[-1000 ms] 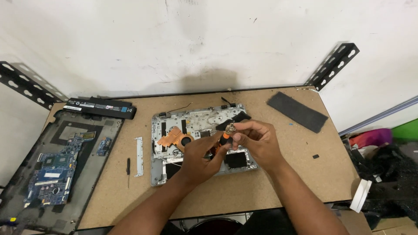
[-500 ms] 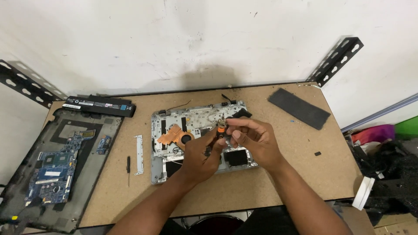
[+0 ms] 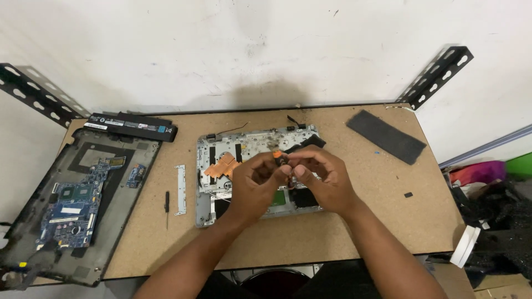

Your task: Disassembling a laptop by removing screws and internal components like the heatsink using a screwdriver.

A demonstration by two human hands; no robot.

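While both of my hands meet just above the middle of the frame, my right hand (image 3: 324, 180) and my left hand (image 3: 256, 182) pinch the same small tool, an orange-handled screwdriver (image 3: 279, 158), between fingertips. Each hand is closed narrowly on it: the right takes it from the right side with thumb and forefinger, the left from the left. How its tip sits I cannot tell, since my fingers cover it.

As I judge it, I am between screws in stripping down the laptop chassis (image 3: 244, 145), handling the driver rather than turning it. The next move calls for a steady one-handed grip, the tip brought down square into a screw head, and the other hand freed to brace the chassis.

Directly beneath my hands lies that silver chassis, open side up, at the centre of the frame; the driver hovers over its middle, apart from it as far as I can see. A copper heat sink (image 3: 223, 165) shows just left of my left hand, and a dark pad peeks out at the chassis's upper right.

Further left, a thin metal strip (image 3: 180, 188) and a small black screwdriver (image 3: 167, 206) lie on the wooden table (image 3: 388, 210). At the far left sits the bottom cover with a blue motherboard (image 3: 72, 202), a black battery (image 3: 133, 126) above it. A dark foam strip (image 3: 386, 136) rests at the upper right.
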